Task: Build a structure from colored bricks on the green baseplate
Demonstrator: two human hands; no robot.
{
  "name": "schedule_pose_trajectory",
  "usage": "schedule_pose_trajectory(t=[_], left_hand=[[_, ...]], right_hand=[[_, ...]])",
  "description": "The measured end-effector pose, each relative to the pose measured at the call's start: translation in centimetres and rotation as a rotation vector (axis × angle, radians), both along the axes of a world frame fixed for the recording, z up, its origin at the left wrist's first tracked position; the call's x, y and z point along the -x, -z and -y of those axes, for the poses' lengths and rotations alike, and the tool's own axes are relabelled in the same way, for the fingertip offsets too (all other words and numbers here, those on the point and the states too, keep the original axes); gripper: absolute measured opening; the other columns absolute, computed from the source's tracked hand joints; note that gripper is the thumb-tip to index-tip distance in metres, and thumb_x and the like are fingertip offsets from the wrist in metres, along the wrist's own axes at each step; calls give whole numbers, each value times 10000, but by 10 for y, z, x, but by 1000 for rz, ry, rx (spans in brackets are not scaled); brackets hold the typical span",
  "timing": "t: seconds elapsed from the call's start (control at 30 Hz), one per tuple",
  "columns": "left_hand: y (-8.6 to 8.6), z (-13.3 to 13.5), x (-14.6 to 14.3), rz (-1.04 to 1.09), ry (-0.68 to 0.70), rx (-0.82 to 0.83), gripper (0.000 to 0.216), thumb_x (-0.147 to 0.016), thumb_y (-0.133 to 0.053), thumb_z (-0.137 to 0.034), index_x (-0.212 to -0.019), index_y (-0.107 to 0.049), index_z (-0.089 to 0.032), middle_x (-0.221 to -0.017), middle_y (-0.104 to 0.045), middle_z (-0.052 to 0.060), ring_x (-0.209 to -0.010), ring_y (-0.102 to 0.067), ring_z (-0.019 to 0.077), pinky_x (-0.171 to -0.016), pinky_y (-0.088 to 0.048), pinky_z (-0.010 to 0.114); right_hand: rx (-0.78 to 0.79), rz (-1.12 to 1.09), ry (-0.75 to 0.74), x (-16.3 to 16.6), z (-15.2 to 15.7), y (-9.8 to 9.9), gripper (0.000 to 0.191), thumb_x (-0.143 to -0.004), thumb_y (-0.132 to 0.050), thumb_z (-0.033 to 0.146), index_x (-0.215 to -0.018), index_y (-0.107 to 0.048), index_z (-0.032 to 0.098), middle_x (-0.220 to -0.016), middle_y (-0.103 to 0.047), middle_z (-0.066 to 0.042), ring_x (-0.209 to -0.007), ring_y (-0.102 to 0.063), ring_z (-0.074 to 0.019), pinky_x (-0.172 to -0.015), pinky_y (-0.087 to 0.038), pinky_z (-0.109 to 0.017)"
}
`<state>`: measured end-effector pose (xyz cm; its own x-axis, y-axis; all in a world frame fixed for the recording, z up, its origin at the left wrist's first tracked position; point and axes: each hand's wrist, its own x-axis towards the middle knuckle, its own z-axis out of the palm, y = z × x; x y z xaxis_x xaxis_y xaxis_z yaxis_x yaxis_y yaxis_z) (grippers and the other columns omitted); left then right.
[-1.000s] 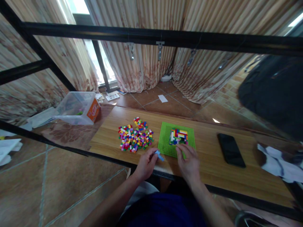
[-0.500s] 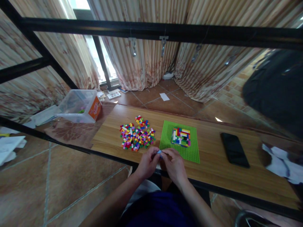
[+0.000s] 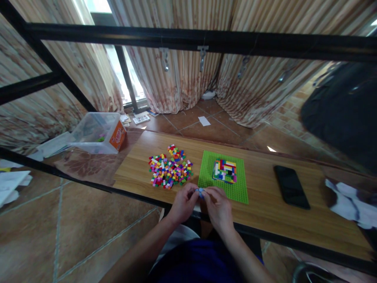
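Between my fingertips is a small light-blue toy brick piece (image 3: 200, 192), partly covered; whether it is one brick or more I cannot tell. My left hand (image 3: 184, 202) pinches it from the left, and my right hand (image 3: 218, 207) pinches it from the right, just over the table's front edge. Beyond my right hand lies a green studded baseplate (image 3: 237, 192), bearing a low, multicoloured brick structure (image 3: 225, 171) with a blocky, roughly square outline. To the left, a loose heap of coloured bricks (image 3: 171, 168) spreads over the wooden table.
A black phone (image 3: 291, 186) lies on the wooden table (image 3: 260, 210) at the right, with crumpled white papers (image 3: 350, 200) past it. A clear plastic box (image 3: 97, 131) with an orange label stands left. A black metal bar (image 3: 188, 39) crosses above the table.
The light-blue piece shows more between my fingertips and has shifted slightly right. My right fingers have moved a little; the brick heap and the structure look the same.
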<state>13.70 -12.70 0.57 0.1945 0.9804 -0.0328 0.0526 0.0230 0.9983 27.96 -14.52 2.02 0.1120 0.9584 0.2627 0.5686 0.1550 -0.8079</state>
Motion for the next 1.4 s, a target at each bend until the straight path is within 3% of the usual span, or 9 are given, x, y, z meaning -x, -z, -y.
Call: schedule_pose_trajectory(t=[0.23, 0.53, 1.1, 1.4], left_hand=[[3, 2, 1, 5, 26, 5, 241, -927, -539, -412, -933, -585, -176, -821, -609, 21, -755, -588, 140, -709, -490, 259], [-4, 2, 1, 10, 32, 28, 238, -924, -539, -411, -946, -583, -178, -819, -632, 20, -774, -616, 150, -736, -509, 271], [0, 2, 2, -16, 32, 45, 239, -923, -543, -406, -1002, -579, -183, -818, -657, 24, -781, -645, 162, -741, -519, 283], [-1, 2, 1, 25, 32, 58, 261, -913, -549, -421, -1009, -578, -181, -815, -658, 24, -780, -650, 164, -750, -543, 299]], right_hand=[[-107, 87, 121, -40, -7, -5, 263, -920, -576, 434, -895, -753, 242, -948, -728, -63, -934, -640, -221, -873, -497, -396], [-239, 285, 248, -94, -22, -4, 312, -907, -577, 462, -868, -757, 210, -895, -712, -91, -851, -630, -232, -815, -483, -412], [-122, 202, 362, -105, -21, -6, 332, -882, -585, 496, -843, -706, 188, -858, -707, -90, -851, -635, -241, -838, -484, -419], [-168, 190, 334, -96, -34, -11, 314, -868, -598, 495, -821, -702, 202, -859, -706, -82, -853, -637, -233, -835, -484, -405]])
